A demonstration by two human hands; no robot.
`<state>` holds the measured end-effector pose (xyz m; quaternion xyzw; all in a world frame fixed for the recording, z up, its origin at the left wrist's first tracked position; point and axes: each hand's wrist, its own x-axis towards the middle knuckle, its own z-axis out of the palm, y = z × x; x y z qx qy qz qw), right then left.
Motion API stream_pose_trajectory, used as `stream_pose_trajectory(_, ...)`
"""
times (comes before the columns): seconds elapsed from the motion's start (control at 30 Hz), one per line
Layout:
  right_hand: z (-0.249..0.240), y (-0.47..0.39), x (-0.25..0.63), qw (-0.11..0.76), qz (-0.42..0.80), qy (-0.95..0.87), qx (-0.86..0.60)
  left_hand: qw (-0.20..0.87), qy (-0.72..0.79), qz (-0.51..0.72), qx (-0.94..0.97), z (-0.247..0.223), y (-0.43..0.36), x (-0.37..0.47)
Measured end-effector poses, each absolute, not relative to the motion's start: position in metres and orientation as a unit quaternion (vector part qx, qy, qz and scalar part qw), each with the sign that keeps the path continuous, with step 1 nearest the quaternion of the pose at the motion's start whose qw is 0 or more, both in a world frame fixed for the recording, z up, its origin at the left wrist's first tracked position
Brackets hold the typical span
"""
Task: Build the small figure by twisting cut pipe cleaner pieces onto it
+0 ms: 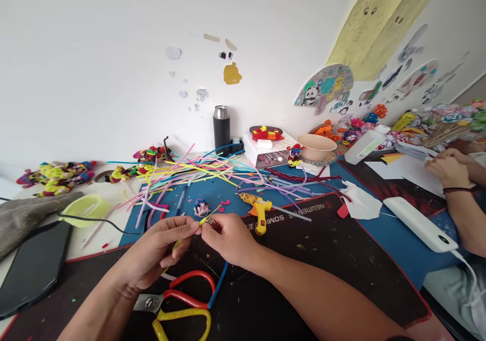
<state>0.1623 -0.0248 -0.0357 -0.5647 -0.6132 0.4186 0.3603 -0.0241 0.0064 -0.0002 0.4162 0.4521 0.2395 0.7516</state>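
My left hand (pixel 163 247) is closed on a thin yellow pipe cleaner (pixel 202 222), which runs between its fingers and points up to the right. My right hand (pixel 230 237) meets it at the fingertips, closed around a small silver metal piece (pixel 210 220) against the pipe cleaner; its kind is mostly hidden. Just beyond the hands lie a small doll head (pixel 201 207) with blue hair and pink curled bits (pixel 225 203). A yellow glue gun (pixel 260 212) rests right of them. Below the hands are scissors (pixel 190 298) with red and yellow handles, beside a blue pipe cleaner (pixel 218 285).
Many coloured pipe cleaners (pixel 212 171) are heaped at the back. A black flask (pixel 221 128), a white box (pixel 261 151) and a beige bowl (pixel 317 147) stand by the wall. A phone (pixel 36 265) lies left. At right are a white power bank (pixel 419 224) and another person's hands (pixel 450 166).
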Motion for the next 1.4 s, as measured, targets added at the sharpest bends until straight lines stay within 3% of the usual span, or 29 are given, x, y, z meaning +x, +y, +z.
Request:
stream_pose_trajectory(0.9, -0.033, -0.021, 0.165, 0.318, 0.401, -0.635, -0.580, 0.674, 0.512, 0.248, 0.471, 0.000, 0.008, -0.024)
stream_pose_trajectory(1.4, -0.032, -0.032, 0.168, 0.321, 0.357, -0.725, -0.494, 0.609, 0.518, 0.336, 0.497, -0.003, 0.014, -0.029)
